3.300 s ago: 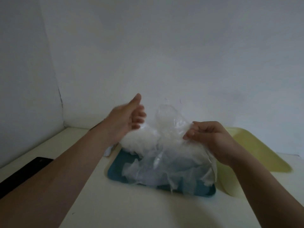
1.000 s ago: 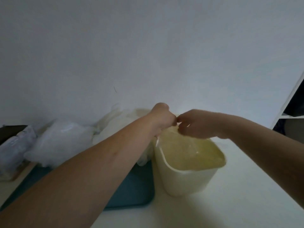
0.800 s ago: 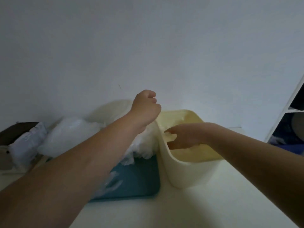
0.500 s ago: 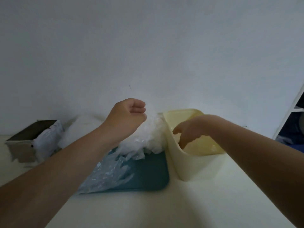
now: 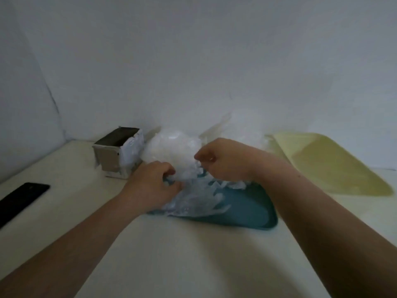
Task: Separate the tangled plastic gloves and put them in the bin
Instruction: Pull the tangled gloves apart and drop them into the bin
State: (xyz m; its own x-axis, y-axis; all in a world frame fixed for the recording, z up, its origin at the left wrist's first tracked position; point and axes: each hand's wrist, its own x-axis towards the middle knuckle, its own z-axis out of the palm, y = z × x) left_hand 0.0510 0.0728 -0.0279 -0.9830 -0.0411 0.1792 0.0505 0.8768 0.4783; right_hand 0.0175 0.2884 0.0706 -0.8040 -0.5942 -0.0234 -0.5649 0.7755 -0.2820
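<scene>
A heap of tangled clear plastic gloves (image 5: pixel 174 147) lies on a teal tray (image 5: pixel 247 209) in the middle of the table. My left hand (image 5: pixel 150 186) sits at the heap's near left edge, fingers curled into the plastic. My right hand (image 5: pixel 221 160) is on the heap's right side, fingers bent and pinching plastic. A flatter clear glove (image 5: pixel 193 203) spreads over the tray's near part. The pale yellow bin (image 5: pixel 330 166) stands to the right of the tray, apart from both hands.
A small open cardboard box (image 5: pixel 118 153) with plastic hanging over its side stands left of the heap against the wall. A black phone (image 5: pixel 19 201) lies at the far left edge. The white wall runs right behind the tray and bin.
My right hand has left the bin and moved left onto the glove heap. My left hand has dropped from above the heap to its near edge. The view has swung left.
</scene>
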